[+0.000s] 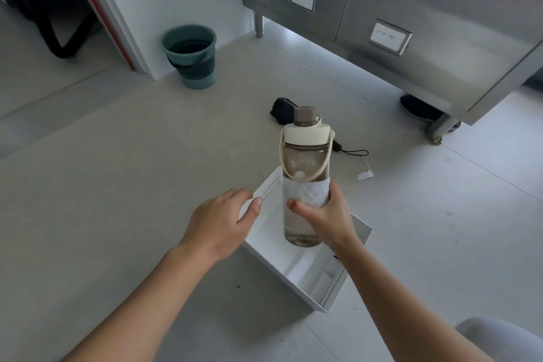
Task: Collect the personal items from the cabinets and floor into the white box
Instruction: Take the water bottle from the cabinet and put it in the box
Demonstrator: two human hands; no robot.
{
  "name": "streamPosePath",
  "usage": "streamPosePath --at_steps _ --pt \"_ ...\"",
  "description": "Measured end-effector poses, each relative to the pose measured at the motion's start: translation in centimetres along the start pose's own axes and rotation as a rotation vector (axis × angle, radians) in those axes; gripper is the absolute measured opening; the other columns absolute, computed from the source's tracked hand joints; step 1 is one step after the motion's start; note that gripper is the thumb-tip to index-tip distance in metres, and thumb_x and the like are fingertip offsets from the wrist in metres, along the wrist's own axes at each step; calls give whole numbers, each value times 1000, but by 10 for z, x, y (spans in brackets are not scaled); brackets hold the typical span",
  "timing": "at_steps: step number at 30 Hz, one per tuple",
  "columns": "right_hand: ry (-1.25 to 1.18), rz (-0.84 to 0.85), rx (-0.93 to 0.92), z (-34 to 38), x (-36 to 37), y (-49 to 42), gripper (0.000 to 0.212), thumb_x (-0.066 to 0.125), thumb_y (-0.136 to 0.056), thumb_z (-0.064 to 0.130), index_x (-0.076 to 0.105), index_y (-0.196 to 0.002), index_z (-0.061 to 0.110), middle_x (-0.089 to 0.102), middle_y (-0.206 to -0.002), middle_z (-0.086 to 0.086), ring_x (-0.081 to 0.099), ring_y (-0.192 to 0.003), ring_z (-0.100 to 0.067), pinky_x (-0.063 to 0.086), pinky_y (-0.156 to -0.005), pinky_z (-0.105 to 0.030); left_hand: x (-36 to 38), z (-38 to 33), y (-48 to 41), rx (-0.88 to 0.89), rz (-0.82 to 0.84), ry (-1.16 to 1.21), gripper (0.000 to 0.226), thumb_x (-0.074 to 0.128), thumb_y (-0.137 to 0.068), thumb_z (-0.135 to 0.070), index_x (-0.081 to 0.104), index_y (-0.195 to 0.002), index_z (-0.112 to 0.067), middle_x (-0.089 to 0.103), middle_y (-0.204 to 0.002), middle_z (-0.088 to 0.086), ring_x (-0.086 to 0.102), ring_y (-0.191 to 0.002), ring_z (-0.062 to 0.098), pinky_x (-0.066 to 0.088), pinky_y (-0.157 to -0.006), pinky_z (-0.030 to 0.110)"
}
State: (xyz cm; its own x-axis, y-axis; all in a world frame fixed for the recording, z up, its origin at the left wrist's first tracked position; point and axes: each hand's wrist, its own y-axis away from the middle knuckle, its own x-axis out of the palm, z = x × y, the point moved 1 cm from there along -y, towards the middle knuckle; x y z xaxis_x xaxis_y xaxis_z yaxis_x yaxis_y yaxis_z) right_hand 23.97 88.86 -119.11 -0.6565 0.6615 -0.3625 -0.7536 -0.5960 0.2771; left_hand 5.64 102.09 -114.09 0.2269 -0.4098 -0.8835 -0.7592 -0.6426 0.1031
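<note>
Pale floor [117, 185], bottle [305, 161] (upright) in right grip [326, 214] over box [308, 279]

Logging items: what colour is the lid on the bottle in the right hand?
Cream lid with a brown cap, clearest in the head view.

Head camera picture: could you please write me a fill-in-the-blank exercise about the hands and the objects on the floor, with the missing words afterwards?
1. The right hand grips the water ____ upright over the white box.
2. The left hand is at the rim of that ____.
3. The green bucket stands on the ____.
4. The folded umbrella beyond the box is ____ in colour.

Missing words: bottle; box; floor; black.
</note>
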Motion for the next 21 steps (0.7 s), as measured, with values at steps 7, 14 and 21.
streamPosePath --at_steps 7,14,21 --pt "-29 39 65 -64 59 -16 73 91 -61 43 51 -121 30 66 -109 12 66 -100 -14 58 -80 -35 3 14 5 -3 5 -18 53 16 -92 -67 55 -105 -33 64 -105 -12 62 -91 15 51 -76 37" --pt "5 57 22 -88 85 -13 78 92 -63 26 47 -126 26 63 -114 10 61 -106 -15 51 -91 -33 12 42 25 -57 101 -63 49 21 -94 -65 56 -107 -34 64 -112 -14 62 -96 15 49 -78 36" --pt "167 74 28 -106 95 5 77 89 -56 35 47 -120 30 62 -112 10 62 -98 -11 56 -79 -33 12 48 21 -57 87 -58 50 21 -94 -65 56 -105 -31 64 -111 -11 61 -92 19 49 -77 37"
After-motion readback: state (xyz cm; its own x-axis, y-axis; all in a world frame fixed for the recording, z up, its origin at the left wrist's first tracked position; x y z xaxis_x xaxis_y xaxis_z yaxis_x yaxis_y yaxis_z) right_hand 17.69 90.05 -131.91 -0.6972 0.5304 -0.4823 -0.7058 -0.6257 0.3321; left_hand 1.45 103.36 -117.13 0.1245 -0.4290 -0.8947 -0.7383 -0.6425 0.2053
